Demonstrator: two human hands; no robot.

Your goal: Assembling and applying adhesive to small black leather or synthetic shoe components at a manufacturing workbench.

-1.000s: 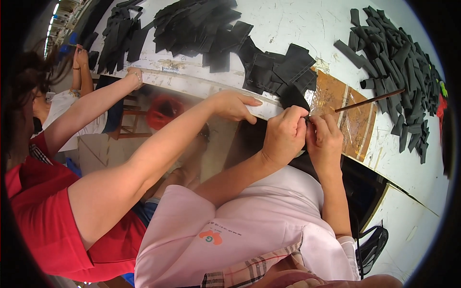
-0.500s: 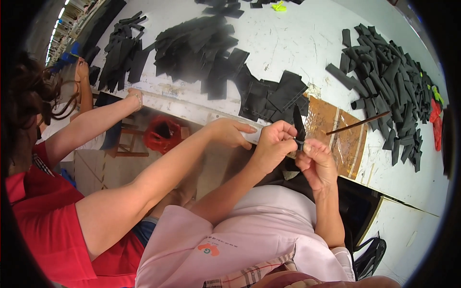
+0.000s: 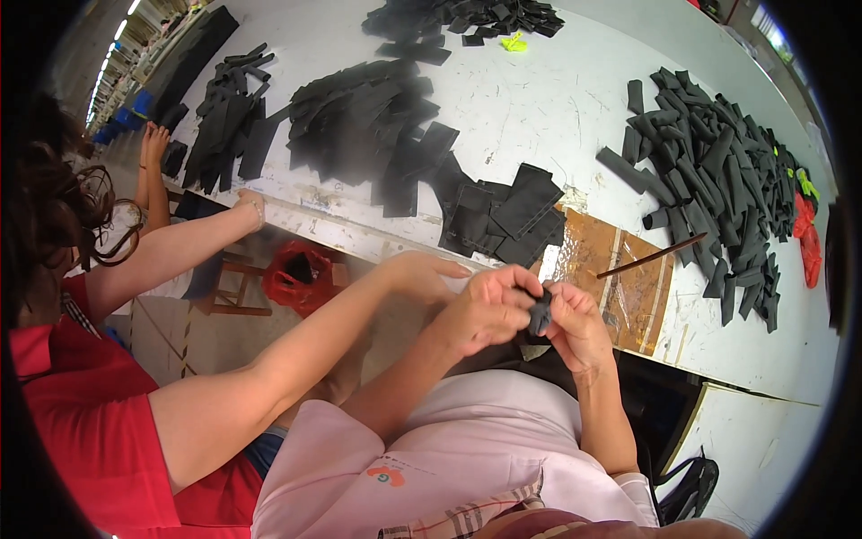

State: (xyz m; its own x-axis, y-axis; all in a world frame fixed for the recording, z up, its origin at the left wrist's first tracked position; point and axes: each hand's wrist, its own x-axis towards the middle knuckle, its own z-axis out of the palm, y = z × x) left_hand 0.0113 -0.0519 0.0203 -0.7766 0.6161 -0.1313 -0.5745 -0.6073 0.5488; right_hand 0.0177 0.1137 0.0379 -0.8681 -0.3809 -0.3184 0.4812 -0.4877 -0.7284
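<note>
In front of my belly, my left hand (image 3: 492, 310) and my right hand (image 3: 579, 325) meet, the fingers of both pinched on a small black fabric piece (image 3: 540, 316). The piece is bunched up between my fingertips, and much of it is hidden by them. Just beyond, flat black fabric pieces with stitched edges (image 3: 503, 216) overlap at the table's near edge. To the right of these lies a brown taped board (image 3: 633, 310), with a thin dark stick (image 3: 653, 255) angled across it.
A co-worker in a red shirt (image 3: 90, 431) stands close on my left, one hand (image 3: 422, 274) beside mine. The white table (image 3: 539, 117) carries a large heap of flat black pieces (image 3: 359, 117) and a pile of rolled black pieces (image 3: 718, 171). A red bag (image 3: 299, 277) sits below the edge.
The black piece stood up as a long strip above my fingers; now it is bunched between them. Both hands have come slightly lower. The view has shifted a little.
</note>
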